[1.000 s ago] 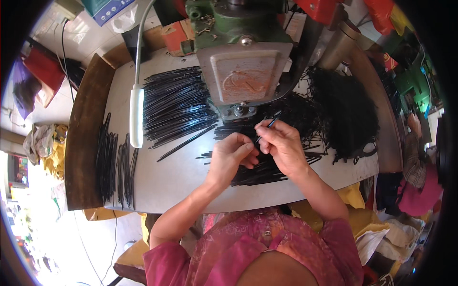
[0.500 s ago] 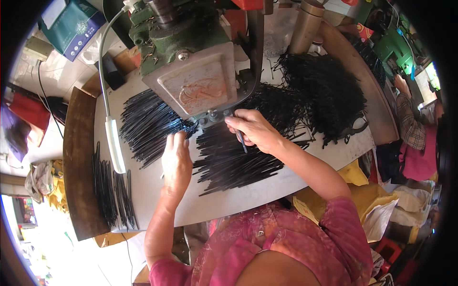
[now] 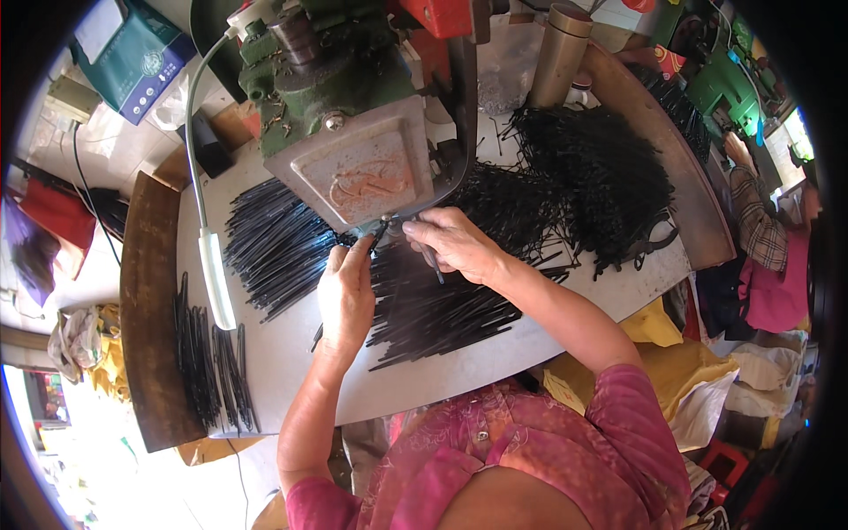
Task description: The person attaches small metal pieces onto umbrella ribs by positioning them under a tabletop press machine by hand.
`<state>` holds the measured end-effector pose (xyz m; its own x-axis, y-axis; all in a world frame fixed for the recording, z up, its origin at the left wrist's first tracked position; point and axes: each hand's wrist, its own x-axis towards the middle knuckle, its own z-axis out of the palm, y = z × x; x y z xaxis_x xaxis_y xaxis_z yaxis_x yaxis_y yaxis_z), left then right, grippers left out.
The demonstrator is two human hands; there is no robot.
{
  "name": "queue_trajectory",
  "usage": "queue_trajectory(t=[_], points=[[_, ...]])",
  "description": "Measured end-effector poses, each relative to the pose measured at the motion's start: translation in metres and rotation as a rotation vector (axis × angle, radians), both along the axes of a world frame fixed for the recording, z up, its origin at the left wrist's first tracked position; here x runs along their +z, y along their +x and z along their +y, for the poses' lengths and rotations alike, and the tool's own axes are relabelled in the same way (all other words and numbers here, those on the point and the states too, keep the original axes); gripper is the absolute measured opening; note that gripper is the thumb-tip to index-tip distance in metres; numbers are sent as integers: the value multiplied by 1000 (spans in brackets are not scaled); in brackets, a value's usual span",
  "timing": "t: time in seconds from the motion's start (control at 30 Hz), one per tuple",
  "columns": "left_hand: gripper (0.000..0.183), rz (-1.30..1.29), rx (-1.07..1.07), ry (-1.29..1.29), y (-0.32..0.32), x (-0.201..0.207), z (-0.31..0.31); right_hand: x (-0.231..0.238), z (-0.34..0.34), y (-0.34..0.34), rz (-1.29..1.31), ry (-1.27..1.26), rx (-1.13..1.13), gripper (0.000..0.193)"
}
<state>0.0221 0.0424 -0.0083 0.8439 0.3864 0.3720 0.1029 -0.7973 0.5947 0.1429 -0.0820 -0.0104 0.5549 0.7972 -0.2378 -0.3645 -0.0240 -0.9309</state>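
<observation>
My left hand [image 3: 347, 296] is closed at the fingertips on a thin black strip [image 3: 379, 233], whose front end reaches under the head of a green press [image 3: 362, 168] with a grey cover plate. What looks like its tail shows below the palm. Close by on the right, my right hand [image 3: 461, 249] grips a slim grey metal tool [image 3: 432, 259], its upper end beside the press's lower tip; its exact kind is unclear. Beneath and around both hands lie piles of straight black strips, one on the left [image 3: 269, 243] and one in front [image 3: 442, 318].
A tangled heap of black pieces [image 3: 592, 185] fills the right side of the white table [image 3: 300, 389]. Curved wooden boards [image 3: 150, 336] edge it. A white lamp tube [image 3: 216, 278] hangs at left. A metal flask [image 3: 561, 57] stands behind. Another person's arm [image 3: 755, 212] shows far right.
My left hand has moved right, toward the press's lower tip, and a black strip now shows at its fingertips. My right hand has shifted slightly left, still holding the tool.
</observation>
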Motion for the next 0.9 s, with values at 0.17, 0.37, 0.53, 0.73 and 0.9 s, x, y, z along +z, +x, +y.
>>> queue_trajectory(t=[0.17, 0.37, 0.53, 0.73, 0.9], points=[[25, 21, 7, -31, 2, -1, 1, 0, 1, 0, 2, 7, 24, 24], [31, 39, -10, 163, -1, -2, 1, -2, 0, -1, 6, -4, 8, 24], [37, 63, -28, 478, -3, 7, 5, -5, 1, 1, 23, -10, 1, 23], [16, 403, -27, -795, -20, 22, 28, -2, -4, 4, 31, -16, 22, 23], [14, 453, -104, -1280, -32, 23, 1, 3, 9, -14, 25, -23, 55, 20]])
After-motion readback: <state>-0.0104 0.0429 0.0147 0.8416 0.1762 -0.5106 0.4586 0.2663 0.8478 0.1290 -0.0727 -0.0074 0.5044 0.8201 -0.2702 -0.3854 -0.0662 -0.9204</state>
